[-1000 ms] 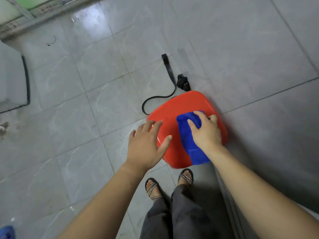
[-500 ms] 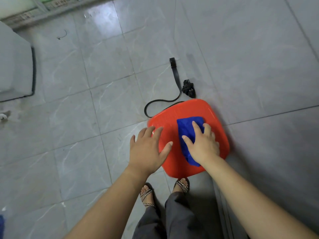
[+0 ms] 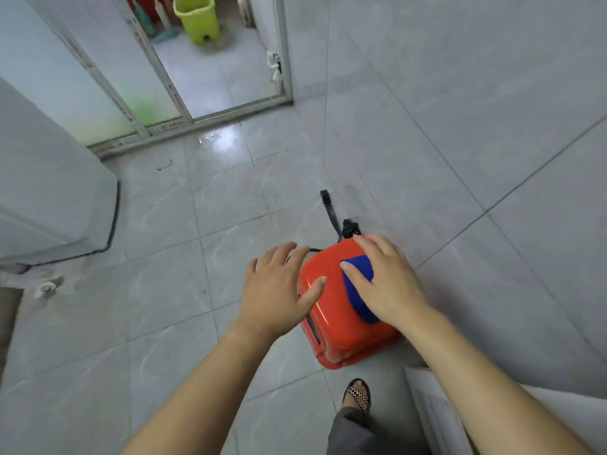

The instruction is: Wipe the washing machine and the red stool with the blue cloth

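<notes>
Head view: the red stool (image 3: pixel 341 310) sits on the grey tiled floor (image 3: pixel 164 290), and everything is placed from it. On its seat lies the blue cloth (image 3: pixel 359 287), pressed flat under the right hand (image 3: pixel 386 284), fingers spread over it. The left hand (image 3: pixel 279 290) is open, fingers apart, thumb touching the stool's left edge. A black strap (image 3: pixel 331 215) trails behind the stool. Well to its left stands a white appliance (image 3: pixel 49 198); far behind, a green bucket (image 3: pixel 197 18). One sandalled foot (image 3: pixel 358 394) shows just in front.
</notes>
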Tool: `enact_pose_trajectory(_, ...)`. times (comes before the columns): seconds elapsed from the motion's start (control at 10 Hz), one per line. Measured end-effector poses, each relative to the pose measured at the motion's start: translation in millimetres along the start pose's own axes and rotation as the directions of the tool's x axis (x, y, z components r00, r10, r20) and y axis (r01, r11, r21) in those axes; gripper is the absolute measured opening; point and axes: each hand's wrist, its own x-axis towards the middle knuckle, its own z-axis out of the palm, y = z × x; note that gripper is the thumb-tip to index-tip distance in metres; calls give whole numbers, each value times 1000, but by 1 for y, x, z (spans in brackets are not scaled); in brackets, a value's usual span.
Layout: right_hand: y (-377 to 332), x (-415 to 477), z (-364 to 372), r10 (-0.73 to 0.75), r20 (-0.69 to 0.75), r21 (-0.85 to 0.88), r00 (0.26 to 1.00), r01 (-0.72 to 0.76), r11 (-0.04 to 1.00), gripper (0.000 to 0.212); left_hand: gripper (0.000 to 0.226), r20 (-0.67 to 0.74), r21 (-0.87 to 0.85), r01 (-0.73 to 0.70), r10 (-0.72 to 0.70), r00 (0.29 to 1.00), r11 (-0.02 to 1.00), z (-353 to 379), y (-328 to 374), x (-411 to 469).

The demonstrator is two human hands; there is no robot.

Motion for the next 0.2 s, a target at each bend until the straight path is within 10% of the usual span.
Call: enact_pose_trajectory(0.2,-86,-95,-50,-106,-141,-166,984,82,983,57,79,-34,137,-119,124,992,983,-91,-5,-88)
